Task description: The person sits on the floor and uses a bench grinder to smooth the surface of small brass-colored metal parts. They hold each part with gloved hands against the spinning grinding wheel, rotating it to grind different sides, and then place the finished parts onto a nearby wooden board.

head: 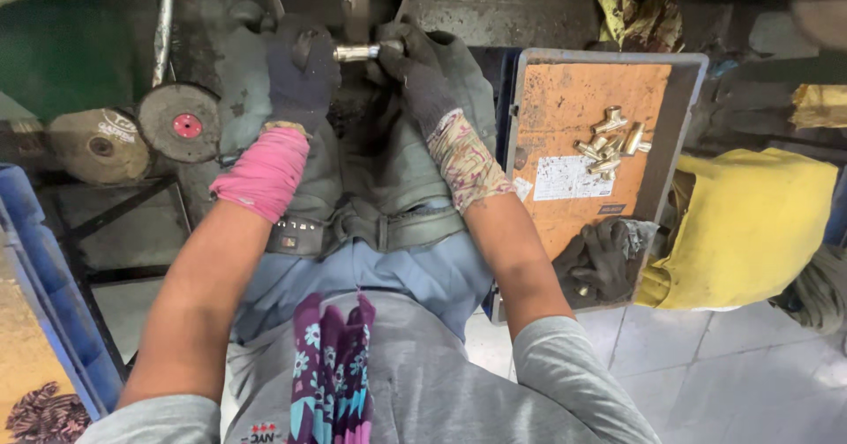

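Left hand [302, 69]: gloved, curled shut; the left end of the metal fitting [356, 52] was touched.
Right hand [415, 69]: gloved, closed around the fitting's right end.
Fitting: short, shiny, brass-coloured; held level between both hands, above the lap.
Tray [565, 109]: similar fittings [610, 141] were heaped, well apart.

**One head view, looking down**

You see everything from your own head, facing steeply down past your chest and lap to your gloved hands, close by. The tray [565, 100] sits right, the floor [732, 382] below. No second view.
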